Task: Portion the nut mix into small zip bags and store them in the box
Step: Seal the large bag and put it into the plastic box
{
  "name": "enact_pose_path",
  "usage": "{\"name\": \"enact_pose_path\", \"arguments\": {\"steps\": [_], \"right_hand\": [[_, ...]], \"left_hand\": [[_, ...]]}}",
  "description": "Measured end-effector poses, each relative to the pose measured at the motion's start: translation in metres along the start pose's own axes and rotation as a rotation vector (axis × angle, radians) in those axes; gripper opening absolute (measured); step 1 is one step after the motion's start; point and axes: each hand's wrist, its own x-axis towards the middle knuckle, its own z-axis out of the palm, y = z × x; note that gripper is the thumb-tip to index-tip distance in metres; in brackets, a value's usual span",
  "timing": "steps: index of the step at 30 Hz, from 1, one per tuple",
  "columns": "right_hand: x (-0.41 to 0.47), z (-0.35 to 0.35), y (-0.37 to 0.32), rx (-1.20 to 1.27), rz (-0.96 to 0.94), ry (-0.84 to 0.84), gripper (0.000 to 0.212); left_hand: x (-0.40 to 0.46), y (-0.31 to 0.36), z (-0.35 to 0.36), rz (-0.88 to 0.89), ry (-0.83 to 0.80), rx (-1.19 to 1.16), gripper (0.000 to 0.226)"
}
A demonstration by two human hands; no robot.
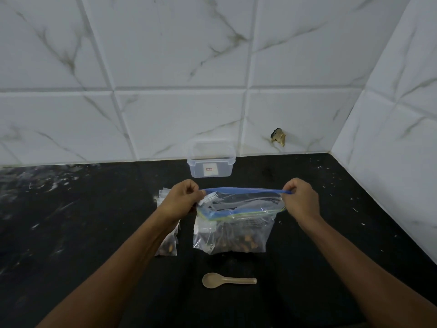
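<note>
at mid-frame both hands, left hand (183,196) and right hand (300,197), pinch opposite ends of the big nut bag (233,229), its blue zip strip (243,190) running left-right between them.

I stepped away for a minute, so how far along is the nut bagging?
Early to midway. One small filled bag lies on the counter, partly under the left forearm. Both hands, left and right, pinch the big nut bag at its blue zip. The spoon lies idle. The box looks empty, so storing remains.
</note>
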Motion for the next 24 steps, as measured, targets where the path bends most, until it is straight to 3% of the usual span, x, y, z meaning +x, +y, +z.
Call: {"name": "enact_pose_path", "arguments": {"steps": [3,5,8,11,13,16,19,24], "right_hand": [[-0.004,-0.001,-0.006,-0.057,-0.083,0.035,0.017],[-0.002,-0.004,-0.011,-0.046,-0.076,0.028,0.014],[0.004,-0.007,-0.014,0.082,0.099,-0.017,0.007],[0.009,-0.004,-0.012,0.34,0.339,-0.062,0.006],[0.012,-0.004,-0.012,0.51,0.458,-0.09,0.008],[0.011,-0.008,-0.016,0.592,0.546,-0.142,0.009],[0.01,-0.01,-0.017,0.537,0.499,-0.17,0.007],[0.007,-0.018,-0.016,0.158,0.18,-0.234,0.007]], "left_hand": [[0.003,-0.005,0.004,0.088,0.191,0.218,0.013],[0.005,-0.005,0.004,-0.018,0.186,0.058,0.013],[0.001,0.004,-0.001,-0.35,-0.054,-0.375,0.016],[-0.005,0.004,-0.005,-0.323,-0.317,-0.594,0.018],[-0.01,0.001,-0.006,-0.216,-0.433,-0.529,0.032],[-0.012,-0.004,-0.007,-0.101,-0.435,-0.242,0.038],[-0.007,-0.008,-0.011,-0.13,-0.37,-0.144,0.028],[0.003,-0.006,-0.019,-0.302,-0.216,-0.171,0.01]]}}
